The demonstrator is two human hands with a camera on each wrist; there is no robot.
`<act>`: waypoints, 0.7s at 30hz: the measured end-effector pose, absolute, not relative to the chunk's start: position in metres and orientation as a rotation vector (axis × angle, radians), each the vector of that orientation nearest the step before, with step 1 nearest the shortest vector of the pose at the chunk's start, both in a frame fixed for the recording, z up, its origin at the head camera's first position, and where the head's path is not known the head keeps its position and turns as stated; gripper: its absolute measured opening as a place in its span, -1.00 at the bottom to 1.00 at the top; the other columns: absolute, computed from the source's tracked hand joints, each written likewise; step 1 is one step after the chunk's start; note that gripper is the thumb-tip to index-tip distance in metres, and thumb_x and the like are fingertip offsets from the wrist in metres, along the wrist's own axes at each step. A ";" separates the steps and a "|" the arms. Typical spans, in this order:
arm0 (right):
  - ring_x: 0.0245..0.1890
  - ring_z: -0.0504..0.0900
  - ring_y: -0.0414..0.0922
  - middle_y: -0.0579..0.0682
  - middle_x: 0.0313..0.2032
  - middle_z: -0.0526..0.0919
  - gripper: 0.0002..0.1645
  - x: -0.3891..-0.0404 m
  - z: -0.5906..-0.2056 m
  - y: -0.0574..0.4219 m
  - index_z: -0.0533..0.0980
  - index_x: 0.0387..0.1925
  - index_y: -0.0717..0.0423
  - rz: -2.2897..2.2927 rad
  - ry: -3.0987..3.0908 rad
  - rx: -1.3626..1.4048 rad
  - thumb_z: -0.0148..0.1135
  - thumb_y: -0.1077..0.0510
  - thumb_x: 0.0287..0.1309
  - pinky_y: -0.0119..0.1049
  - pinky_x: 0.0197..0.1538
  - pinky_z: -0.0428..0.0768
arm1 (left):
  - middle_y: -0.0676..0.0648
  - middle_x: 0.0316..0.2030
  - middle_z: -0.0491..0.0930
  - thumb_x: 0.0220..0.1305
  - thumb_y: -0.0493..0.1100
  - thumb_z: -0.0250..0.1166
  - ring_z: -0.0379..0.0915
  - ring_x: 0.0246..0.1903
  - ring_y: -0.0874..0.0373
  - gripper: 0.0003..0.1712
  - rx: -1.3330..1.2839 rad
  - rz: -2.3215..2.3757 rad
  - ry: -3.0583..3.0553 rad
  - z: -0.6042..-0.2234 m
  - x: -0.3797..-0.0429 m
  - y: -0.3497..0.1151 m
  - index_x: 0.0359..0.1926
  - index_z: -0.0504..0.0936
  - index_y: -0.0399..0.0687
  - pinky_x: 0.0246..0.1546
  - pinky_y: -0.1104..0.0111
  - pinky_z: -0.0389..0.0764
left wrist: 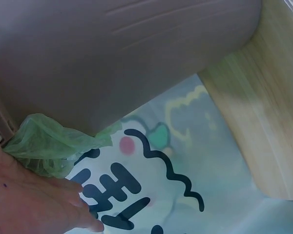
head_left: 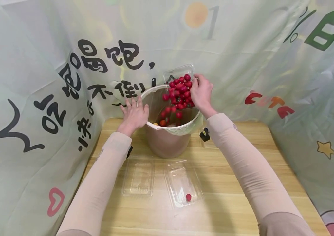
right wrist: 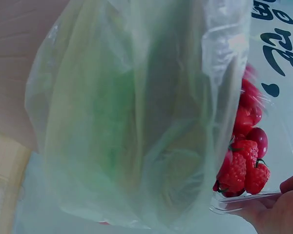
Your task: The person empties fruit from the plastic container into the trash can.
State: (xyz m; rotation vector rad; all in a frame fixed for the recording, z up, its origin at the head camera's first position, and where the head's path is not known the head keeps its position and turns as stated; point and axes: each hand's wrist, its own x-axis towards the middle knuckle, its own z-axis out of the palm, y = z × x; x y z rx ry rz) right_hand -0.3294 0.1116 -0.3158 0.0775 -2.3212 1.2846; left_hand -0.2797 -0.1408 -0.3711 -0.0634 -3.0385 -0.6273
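Observation:
My right hand (head_left: 201, 93) grips the edge of a clear plastic container (head_left: 181, 69), tilted over the bin's mouth. Red fruit (head_left: 181, 88) fills it, and several pieces are dropping into the bin. Bumpy raspberries (right wrist: 234, 173) and smooth, round red fruits (right wrist: 258, 140) show up close in the right wrist view. The bin (head_left: 167, 144) is pinkish, with a white rim and a green plastic bag (right wrist: 102, 122) folded over it. Against the rim's left side rests my left hand (head_left: 134, 114), its fingers spread and straight. Some orange and red fruit (head_left: 162, 123) lies inside the bin.
Two clear plastic trays lie on the wooden table (head_left: 220, 203) before the bin: a left tray (head_left: 138, 178) and a right tray (head_left: 181, 178) bearing one raspberry (head_left: 188, 197). Printed fabric (head_left: 229, 65) surrounds the table's back and sides.

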 end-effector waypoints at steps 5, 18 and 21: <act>-0.08 0.68 0.09 0.29 -0.03 0.78 -0.61 -0.328 -0.316 0.112 0.61 0.20 0.32 1.266 -2.309 0.103 0.01 0.21 0.58 -0.03 0.26 0.62 | -0.49 0.64 -0.24 0.64 0.19 -0.40 -0.51 0.63 -0.49 -0.15 -0.063 -0.633 -3.037 -0.371 -0.279 -0.141 0.69 -0.15 -0.24 0.54 -0.43 -0.43; 0.21 0.71 0.12 0.26 0.19 0.72 -0.58 -0.327 -0.320 0.111 0.59 0.30 0.27 1.202 -2.259 0.242 0.04 0.22 0.58 -0.08 0.41 0.58 | -0.49 0.65 -0.26 0.64 0.20 -0.41 -0.51 0.63 -0.49 -0.15 -0.066 -0.638 -3.040 -0.373 -0.281 -0.141 0.69 -0.17 -0.23 0.54 -0.43 -0.46; 0.18 0.73 0.11 0.25 0.20 0.72 -0.57 -0.325 -0.320 0.110 0.57 0.32 0.25 1.210 -2.248 0.256 0.03 0.20 0.59 -0.08 0.39 0.59 | -0.48 0.65 -0.26 0.64 0.20 -0.41 -0.51 0.63 -0.48 -0.14 -0.067 -0.643 -3.040 -0.373 -0.281 -0.142 0.70 -0.18 -0.23 0.54 -0.43 -0.45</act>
